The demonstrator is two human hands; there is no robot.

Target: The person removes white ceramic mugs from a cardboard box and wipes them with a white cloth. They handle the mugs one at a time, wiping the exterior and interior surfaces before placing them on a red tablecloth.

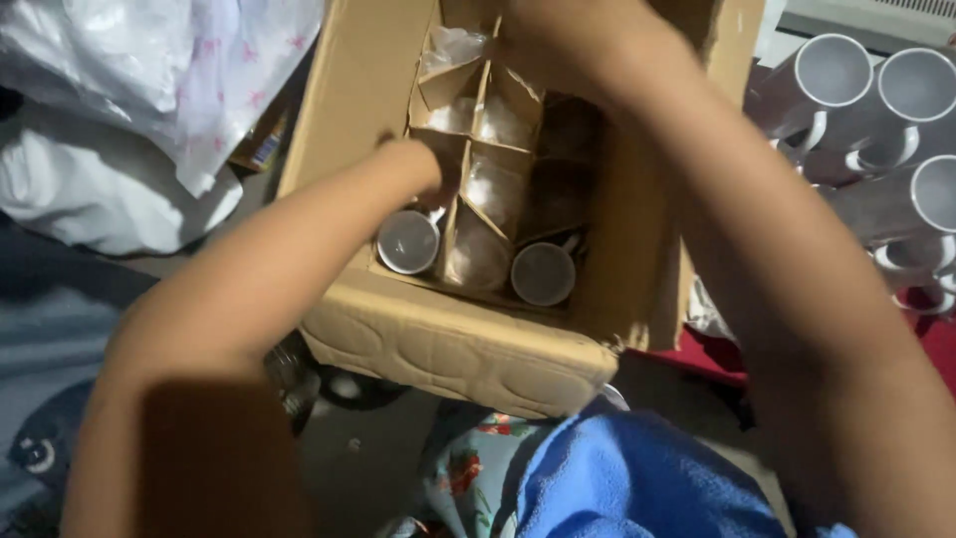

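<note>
step: unpacking mugs from a cardboard box [448, 349], by the look of it; both hands are inside or at the box, no mug lifted clear.
left hand [418, 164]: reaches down into the near-left cells of the cardboard divider [468, 169]. Fingers are hidden below the wrist, so I can't tell how far they are closed or whether they grip anything.
right hand [558, 35]: at the far edge of the box, blurred, over the top of the divider. Can't tell its opening or whether it holds the flap or the divider.
left mug [408, 242]: grey-white, upright in the near-left cell, just beside and below the left hand. Touching or apart: can't tell.
second mug [543, 272]: upright in the near-right cell, handle toward the far side, apart from both hands.
wrapped mugs [483, 194]: middle cells hold things in clear plastic, probably more mugs.
next move, my read: needs a firm pinch on the mug rim or handle, then a straight lift so the divider stays put.
unpacked mugs [876, 130]: a group of white ones lying to the right of the box, well apart from the hands.
surroundings: white plastic bag [169, 70] at left, blue cloth [637, 478] near the camera.
</note>
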